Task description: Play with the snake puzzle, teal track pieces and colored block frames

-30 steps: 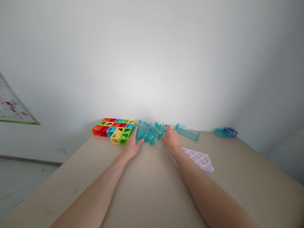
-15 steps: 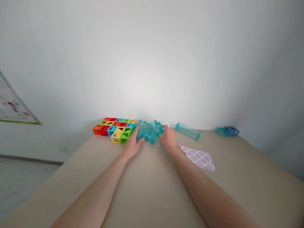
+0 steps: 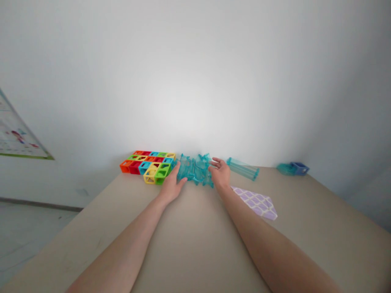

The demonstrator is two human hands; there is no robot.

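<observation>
Translucent teal plastic pieces lie in a group near the wall, between my two hands. My left hand rests at their left side, thumb and fingers apart. It sits beside the colourful open-sided cube blocks, near the green and yellow ones. My right hand is at the right edge of the teal pieces with its fingers apart, and I see nothing held in it. Whether its fingertips touch the teal plastic I cannot tell.
A long teal ribbed piece lies to the right. Nearer is a purple lattice-patterned flat item, partly behind my right forearm. A blue block with a teal piece stands far right. The wall rises behind the table.
My right hand has shifted slightly right and its fingers have spread. The right teal piece now lies flatter and closer to its neighbour. My left hand has hardly moved.
</observation>
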